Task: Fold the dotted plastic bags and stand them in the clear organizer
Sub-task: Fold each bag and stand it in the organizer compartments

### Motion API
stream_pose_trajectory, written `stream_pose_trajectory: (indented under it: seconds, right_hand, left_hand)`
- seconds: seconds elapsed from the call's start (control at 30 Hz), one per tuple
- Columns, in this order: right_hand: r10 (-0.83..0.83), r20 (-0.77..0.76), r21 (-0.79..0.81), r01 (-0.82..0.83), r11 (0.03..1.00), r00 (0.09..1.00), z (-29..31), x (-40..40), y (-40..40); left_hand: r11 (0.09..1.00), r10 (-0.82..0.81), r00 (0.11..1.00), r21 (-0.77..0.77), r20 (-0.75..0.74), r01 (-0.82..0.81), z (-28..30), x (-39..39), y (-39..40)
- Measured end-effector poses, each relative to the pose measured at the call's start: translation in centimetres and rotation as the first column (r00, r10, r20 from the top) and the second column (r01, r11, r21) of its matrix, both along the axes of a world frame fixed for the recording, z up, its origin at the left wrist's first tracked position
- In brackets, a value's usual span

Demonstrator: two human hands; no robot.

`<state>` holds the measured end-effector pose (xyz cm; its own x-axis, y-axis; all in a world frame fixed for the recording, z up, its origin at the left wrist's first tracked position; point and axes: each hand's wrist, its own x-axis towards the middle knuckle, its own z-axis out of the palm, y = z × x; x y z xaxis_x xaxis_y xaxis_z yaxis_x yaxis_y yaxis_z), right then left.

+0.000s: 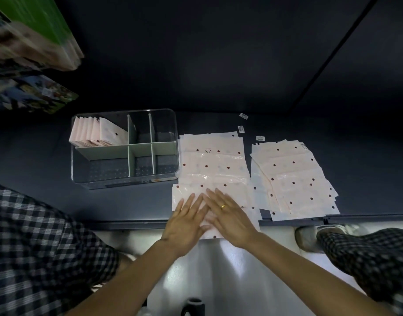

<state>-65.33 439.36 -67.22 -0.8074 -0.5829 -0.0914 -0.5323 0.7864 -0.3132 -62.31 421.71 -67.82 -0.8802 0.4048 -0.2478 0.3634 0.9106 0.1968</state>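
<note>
Head view: I see my left hand [188, 222] and right hand [230, 213] lying flat, fingers straight, pressing the near end of a dotted bag [213, 169] just right of the clear organizer [125, 180]; folded bags [98, 132] stand in the organizer's far-left compartment; a loose pile of bags [294, 179] lies further right of the organizer, beyond the pressed bag.

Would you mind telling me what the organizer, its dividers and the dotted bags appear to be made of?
Organizer: likely clear rigid plastic, since the dark table shows through its glossy walls. Dividers: opaque pale green, matte, probably plastic. Dotted bags: thin pinkish plastic film with shiny creases.
</note>
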Motion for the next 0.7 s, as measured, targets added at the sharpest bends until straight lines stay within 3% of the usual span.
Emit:
stream_pose_trajectory:
  seconds: [0.17,0.37,0.53,0.7]
  right_hand:
    - [0.056,-0.021,0.187,-0.051,0.981,0.998,-1.0,0.0,3.8]
    - [-0.082,-0.07,0.051,0.086,0.995,0.994,0.4,-1.0,6.6]
    - [-0.074,0.014,0.206,0.069,0.976,0.997,0.3,-2.0,6.5]
    - [0.06,-0.292,0.024,-0.056,0.998,0.955,2.9,-2.8,6.5]
  left_hand:
    - [0.997,-0.075,0.997,-0.027,0.015,0.075,-0.6,-0.1,-1.9]
    - [0.999,-0.045,0.999,-0.011,-0.005,0.045,-0.6,0.4,-4.9]
    - [0.998,0.047,0.999,0.034,0.028,-0.048,0.0,0.2,-3.8]
    - [0.99,0.136,0.984,0.011,0.118,-0.138,0.6,0.0,-2.7]
